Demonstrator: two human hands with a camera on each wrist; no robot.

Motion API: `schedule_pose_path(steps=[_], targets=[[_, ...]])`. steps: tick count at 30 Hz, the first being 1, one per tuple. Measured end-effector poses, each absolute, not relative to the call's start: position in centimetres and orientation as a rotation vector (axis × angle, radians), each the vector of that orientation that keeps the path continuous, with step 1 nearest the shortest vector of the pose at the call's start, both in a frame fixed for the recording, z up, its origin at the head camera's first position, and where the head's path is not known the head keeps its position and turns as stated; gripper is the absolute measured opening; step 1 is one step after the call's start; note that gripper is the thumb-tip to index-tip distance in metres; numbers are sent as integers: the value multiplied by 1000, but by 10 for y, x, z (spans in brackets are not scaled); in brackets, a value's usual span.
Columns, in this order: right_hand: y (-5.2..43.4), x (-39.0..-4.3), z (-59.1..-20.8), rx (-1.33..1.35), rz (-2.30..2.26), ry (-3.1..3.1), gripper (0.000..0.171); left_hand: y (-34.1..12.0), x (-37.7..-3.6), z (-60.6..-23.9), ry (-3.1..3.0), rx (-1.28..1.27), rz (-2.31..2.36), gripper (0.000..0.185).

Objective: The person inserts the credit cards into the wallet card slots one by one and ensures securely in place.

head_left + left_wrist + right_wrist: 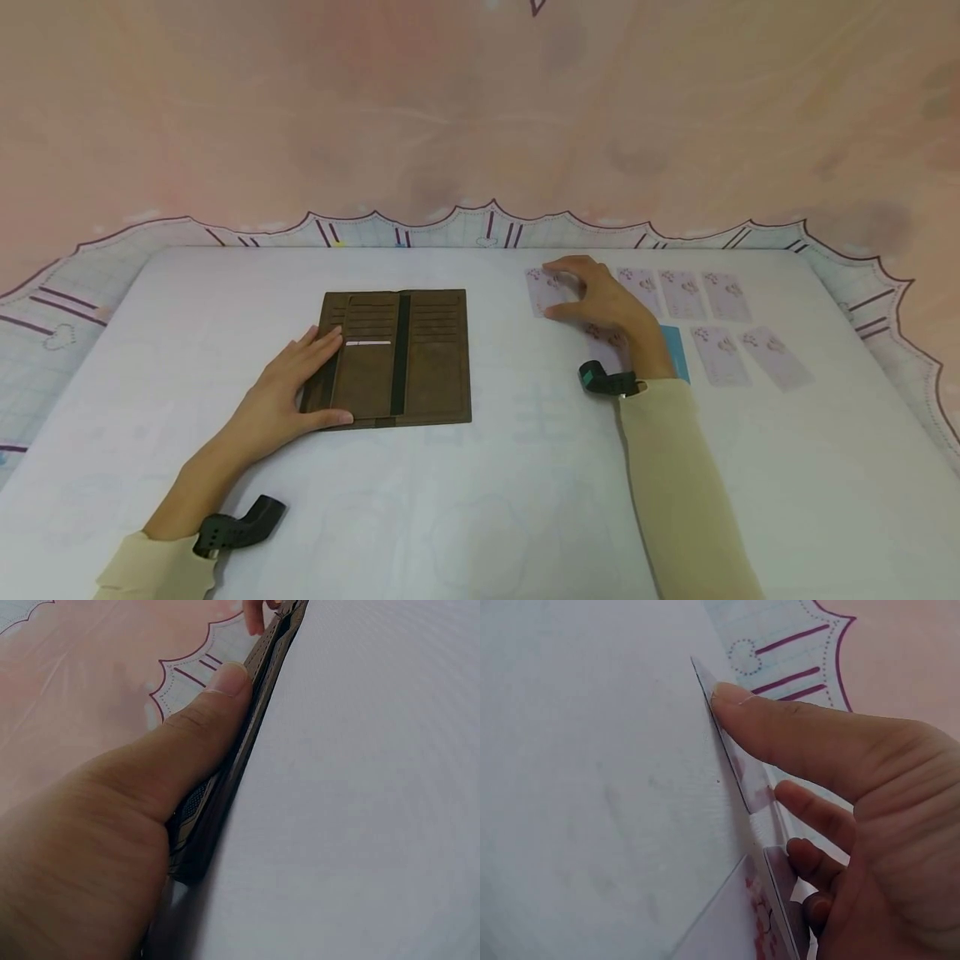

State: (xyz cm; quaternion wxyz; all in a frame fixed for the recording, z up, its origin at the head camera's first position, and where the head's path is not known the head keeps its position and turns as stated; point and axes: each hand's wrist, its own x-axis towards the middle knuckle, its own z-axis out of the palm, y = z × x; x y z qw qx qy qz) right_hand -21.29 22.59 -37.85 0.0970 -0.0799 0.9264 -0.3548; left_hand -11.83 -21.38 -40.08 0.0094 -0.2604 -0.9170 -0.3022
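- My left hand (288, 387) rests on the left flap of the open brown wallet (397, 357): fingers lie straight across its top and the thumb (196, 724) presses along its near edge, so I pin it rather than clutch it.
- The wallet lies flat and opened out on the white table (465, 500), left of centre, with a white card edge (367, 342) showing in one slot.
- My right hand (600, 300) pinches a pale purple card (542, 292) by its edges, thumb and fingers curled round it; the card is the leftmost of the far row.
- More purple cards (723, 296) lie in two rows to the right, and a blue card (675, 350) peeks out beside my wrist.
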Motion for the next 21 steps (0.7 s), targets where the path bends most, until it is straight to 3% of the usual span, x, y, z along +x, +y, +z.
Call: schedule_pose_path(steps=[21], targets=[[218, -218, -373, -191, -820, 2802, 82, -213, -118, -401, -2855, -815, -951, 98]])
